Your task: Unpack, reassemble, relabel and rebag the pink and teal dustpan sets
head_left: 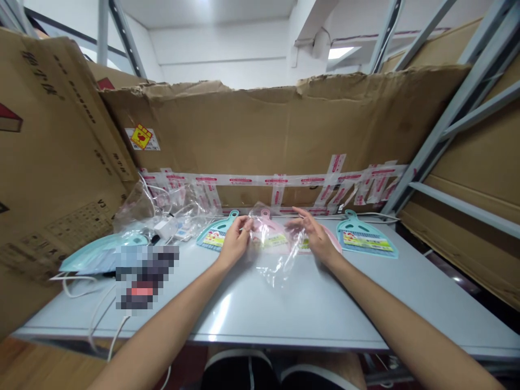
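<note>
In front of me a clear plastic bag [276, 265] hangs between my hands, its lower end over the table. My left hand [239, 235] is closed, pinching the bag's left edge between thumb and fingers. On the bag's other side, my right hand [314, 233] has its fingers stretched apart, some of them blurred. Behind the bag a pink dustpan set [266, 215] shows through the film. Another pink dustpan [336, 239] is partly covered by my right hand. A blue dustpan with brush [211, 236] lies beside my left hand, and a second blue dustpan [365, 238] lies farther right.
More clear bags [182, 203] and white cables lie at the table's [292, 319] back left, near another blue dustpan [97, 252] and a pixelated object [146, 276]. A taped cardboard wall [260, 130] stands behind, a carton [52, 162] at left, metal shelf posts [439, 124] at right.
</note>
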Demonstrator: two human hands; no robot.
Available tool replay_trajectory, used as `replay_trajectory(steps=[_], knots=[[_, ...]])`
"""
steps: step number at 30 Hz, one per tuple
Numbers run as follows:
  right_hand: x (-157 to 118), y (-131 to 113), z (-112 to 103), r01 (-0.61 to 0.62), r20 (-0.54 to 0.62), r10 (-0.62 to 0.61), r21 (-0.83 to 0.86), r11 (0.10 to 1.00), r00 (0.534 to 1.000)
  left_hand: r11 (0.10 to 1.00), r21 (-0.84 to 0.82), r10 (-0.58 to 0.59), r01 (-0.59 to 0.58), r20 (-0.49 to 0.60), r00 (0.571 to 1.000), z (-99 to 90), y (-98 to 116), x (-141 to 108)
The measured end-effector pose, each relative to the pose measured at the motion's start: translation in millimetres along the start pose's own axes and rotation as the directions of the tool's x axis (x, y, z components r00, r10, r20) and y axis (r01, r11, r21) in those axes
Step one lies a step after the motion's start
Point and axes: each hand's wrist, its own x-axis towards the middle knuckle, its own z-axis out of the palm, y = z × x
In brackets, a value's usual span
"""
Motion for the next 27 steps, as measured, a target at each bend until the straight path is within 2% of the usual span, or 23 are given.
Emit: replay_trajectory(steps=[3,7,10,15,22,24,27], knots=[[1,-5,4,-0.102,0.046,0.097,0.117,0.988,0.994,0.996,0.082,0.009,-0.022,0.158,0.987,2.8,-3,-3],[3,-3,6,-0.129,0.088,0.124,0.056,0.990,0.988,0.978,0.201,-0.004,-0.052,0.270,0.963,3.6,-3,-6],[4,1,6,-0.118,0.077,0.117,0.010,0.993,0.990,0.966,0.246,0.002,-0.077,0.293,0.956,1.2,-1,-6],[4,2,6,-0.099,0.052,0.100,-0.031,0.995,0.994,0.956,0.277,0.017,-0.094,0.267,0.964,-3.7,1,-3],[0,-8,16,-0.229,0.218,0.187,0.191,0.954,0.958,0.938,0.294,0.056,-0.184,0.394,0.917,0.6,6,-9],[-2,-12,18,-0.278,0.267,0.217,0.213,0.937,0.939,0.936,0.288,0.060,-0.203,0.437,0.898,3.1,7,-12],[-3,-16,20,-0.306,0.268,0.247,0.206,0.929,0.931,0.950,0.251,0.049,-0.188,0.472,0.880,5.2,11,-15]])
